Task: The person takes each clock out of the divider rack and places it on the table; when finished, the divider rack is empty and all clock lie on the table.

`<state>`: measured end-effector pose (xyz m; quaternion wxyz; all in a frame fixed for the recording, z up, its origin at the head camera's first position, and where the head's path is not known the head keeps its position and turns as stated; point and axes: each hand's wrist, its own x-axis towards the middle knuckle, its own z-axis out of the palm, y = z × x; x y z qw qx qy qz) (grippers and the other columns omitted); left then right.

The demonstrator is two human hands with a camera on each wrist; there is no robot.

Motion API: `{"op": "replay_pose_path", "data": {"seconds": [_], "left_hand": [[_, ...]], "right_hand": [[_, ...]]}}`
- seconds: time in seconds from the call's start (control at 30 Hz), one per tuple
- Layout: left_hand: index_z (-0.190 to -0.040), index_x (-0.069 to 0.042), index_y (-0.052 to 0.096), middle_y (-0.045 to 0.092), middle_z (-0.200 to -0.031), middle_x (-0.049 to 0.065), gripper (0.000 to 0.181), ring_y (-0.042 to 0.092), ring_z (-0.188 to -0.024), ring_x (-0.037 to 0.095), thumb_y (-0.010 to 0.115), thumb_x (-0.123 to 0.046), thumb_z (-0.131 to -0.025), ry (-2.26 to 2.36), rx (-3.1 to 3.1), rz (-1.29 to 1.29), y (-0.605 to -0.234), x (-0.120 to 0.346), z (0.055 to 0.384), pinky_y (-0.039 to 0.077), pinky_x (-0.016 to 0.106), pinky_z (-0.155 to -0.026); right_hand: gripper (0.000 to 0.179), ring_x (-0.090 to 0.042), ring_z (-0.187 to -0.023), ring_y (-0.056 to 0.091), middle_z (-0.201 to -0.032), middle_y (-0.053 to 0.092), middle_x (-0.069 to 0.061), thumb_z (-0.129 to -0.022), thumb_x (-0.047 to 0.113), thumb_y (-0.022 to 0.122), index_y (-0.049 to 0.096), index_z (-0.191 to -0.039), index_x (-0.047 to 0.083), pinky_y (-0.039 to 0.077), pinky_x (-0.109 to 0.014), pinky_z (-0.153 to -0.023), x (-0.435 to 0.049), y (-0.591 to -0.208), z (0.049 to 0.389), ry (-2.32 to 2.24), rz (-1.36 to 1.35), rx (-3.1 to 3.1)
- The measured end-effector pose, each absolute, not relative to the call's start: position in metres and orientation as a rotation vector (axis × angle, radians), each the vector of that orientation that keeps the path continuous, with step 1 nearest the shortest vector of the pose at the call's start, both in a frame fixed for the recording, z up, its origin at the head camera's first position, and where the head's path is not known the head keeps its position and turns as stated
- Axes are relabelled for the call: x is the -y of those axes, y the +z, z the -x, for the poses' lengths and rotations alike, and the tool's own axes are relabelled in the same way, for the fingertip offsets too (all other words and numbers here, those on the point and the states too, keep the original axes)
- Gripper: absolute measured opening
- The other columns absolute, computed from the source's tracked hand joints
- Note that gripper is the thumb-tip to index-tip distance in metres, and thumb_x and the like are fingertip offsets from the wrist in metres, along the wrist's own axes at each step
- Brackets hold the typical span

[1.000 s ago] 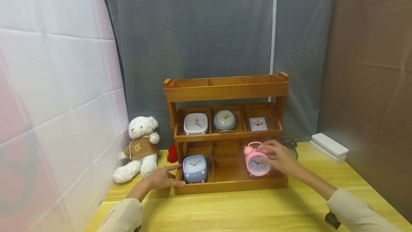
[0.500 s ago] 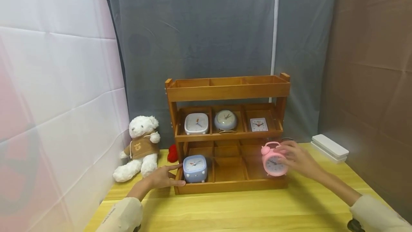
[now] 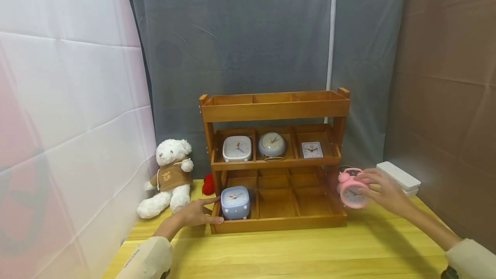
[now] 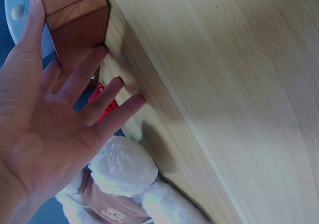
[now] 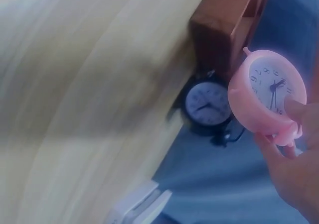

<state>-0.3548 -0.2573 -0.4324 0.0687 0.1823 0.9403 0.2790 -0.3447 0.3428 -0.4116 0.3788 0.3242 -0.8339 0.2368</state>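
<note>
The pink clock (image 3: 353, 196) has moved right, right fingers (image 3: 367, 178) pinching it, left fingers (image 4: 116, 118) spread, a black clock (image 5: 207, 104) blurred.

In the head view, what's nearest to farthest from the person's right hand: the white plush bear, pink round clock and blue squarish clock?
1. Pink round clock, held by the right hand.
2. Blue squarish clock, lower left in the brown wooden shelf.
3. White plush bear, left of the shelf.
</note>
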Motion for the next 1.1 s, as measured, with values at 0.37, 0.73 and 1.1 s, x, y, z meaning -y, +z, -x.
{"op": "replay_pose_path", "data": {"seconds": [0.37,0.73,1.1], "left_hand": [[-0.155,-0.01,0.049,0.067,-0.128,0.029,0.09,0.069,-0.114,0.042,0.087,-0.049,-0.083,0.846,-2.826,-0.571,-0.436,0.259,0.355,0.055,0.053,-0.092],[-0.156,-0.011,0.049,0.068,-0.128,0.028,0.09,0.071,-0.112,0.037,0.086,-0.049,-0.083,0.836,-2.829,-0.559,-0.435,0.259,0.353,0.054,0.053,-0.095],[-0.156,-0.013,0.049,0.069,-0.127,0.025,0.089,0.069,-0.115,0.037,0.086,-0.049,-0.084,0.82,-2.838,-0.543,-0.431,0.257,0.353,0.054,0.052,-0.095]], "right_hand": [[0.044,-0.006,-0.097,0.065,-0.109,0.068,-0.017,-0.065,-0.007,0.092,0.077,-0.105,0.001,0.046,-0.005,-0.085,-0.372,-0.44,0.34,0.655,-0.779,2.161],[0.039,0.011,-0.111,0.045,-0.108,0.063,-0.023,-0.066,-0.014,0.088,0.074,-0.102,-0.005,0.044,-0.002,-0.085,-0.395,-0.462,0.341,0.735,-0.745,2.19],[0.042,0.012,-0.109,0.045,-0.109,0.066,-0.023,-0.065,-0.019,0.087,0.076,-0.102,-0.003,0.031,0.0,-0.094,-0.411,-0.47,0.349,0.694,-0.617,2.145]]}}
